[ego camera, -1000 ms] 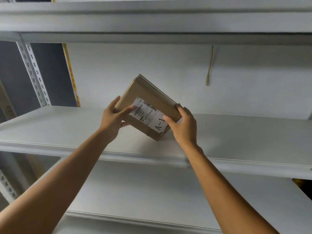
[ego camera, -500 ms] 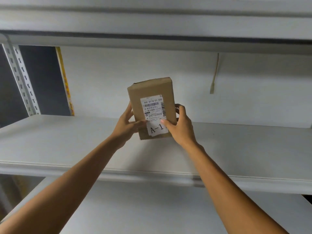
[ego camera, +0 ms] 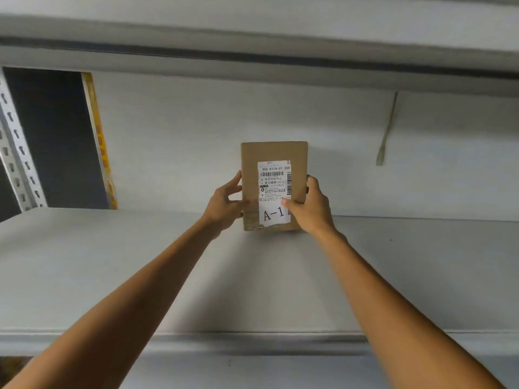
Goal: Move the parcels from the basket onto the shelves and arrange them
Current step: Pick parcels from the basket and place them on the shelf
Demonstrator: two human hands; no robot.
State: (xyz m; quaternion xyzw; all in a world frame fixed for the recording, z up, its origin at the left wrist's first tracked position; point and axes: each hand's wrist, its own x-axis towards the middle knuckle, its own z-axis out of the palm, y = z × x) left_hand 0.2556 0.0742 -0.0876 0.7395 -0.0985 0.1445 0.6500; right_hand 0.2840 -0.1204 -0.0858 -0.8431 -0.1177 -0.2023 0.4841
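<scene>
A slotted metal post [ego camera: 16,153] stands at the shelf's [ego camera: 112,276] left end. The left hand [ego camera: 224,206] and right hand [ego camera: 310,209] pinch an upright cardboard parcel [ego camera: 273,153] (label marked A-1) by its side edges, at the shelf's back edge near the middle.

The right hand [ego camera: 310,209] is covering the lower right corner of the parcel [ego camera: 273,151], while the fine print on the label [ego camera: 274,181] is showing too small to read.
</scene>
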